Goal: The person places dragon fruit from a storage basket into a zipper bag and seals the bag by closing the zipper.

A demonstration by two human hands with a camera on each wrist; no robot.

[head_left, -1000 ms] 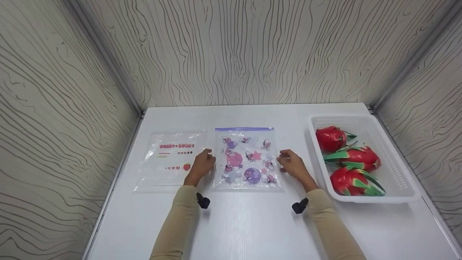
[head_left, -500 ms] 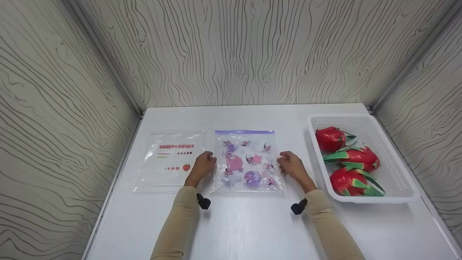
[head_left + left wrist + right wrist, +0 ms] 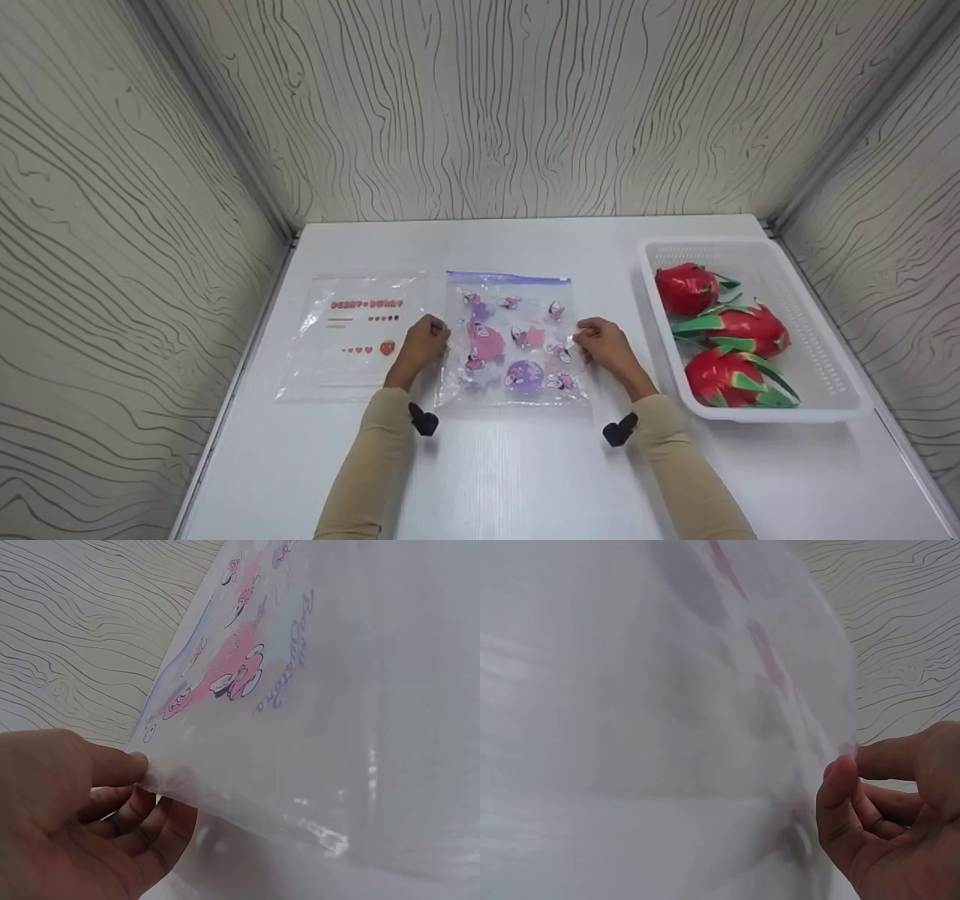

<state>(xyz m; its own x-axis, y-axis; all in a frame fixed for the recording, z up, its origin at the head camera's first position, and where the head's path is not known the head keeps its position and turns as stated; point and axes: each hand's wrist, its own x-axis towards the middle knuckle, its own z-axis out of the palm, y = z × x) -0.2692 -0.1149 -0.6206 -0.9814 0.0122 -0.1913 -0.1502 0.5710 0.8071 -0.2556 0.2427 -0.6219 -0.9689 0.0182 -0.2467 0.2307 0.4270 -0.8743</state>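
A clear zip bag (image 3: 525, 337) printed with pink and purple cartoon figures lies in front of me, its purple zip strip at the far end. My left hand (image 3: 422, 345) pinches its left edge between thumb and fingers, as the left wrist view shows. On the opposite side my right hand (image 3: 606, 346) pinches the right edge with thumb and forefinger. Between the hands the film bows and wrinkles a little. Just left of my left hand, a second clear bag (image 3: 307, 360) with red lettering and a strawberry print lies flat.
At the right stands a white plastic basket (image 3: 832, 337) holding red dragon fruits (image 3: 750, 330) with green leaves. Wood-grain panels (image 3: 480, 112) close off the back and both sides of the white table (image 3: 480, 480).
The printed zip bag has shifted slightly toward me, and its purple strip now sags a little. Both hands stay at its side edges, the right fingers drawn closer together.
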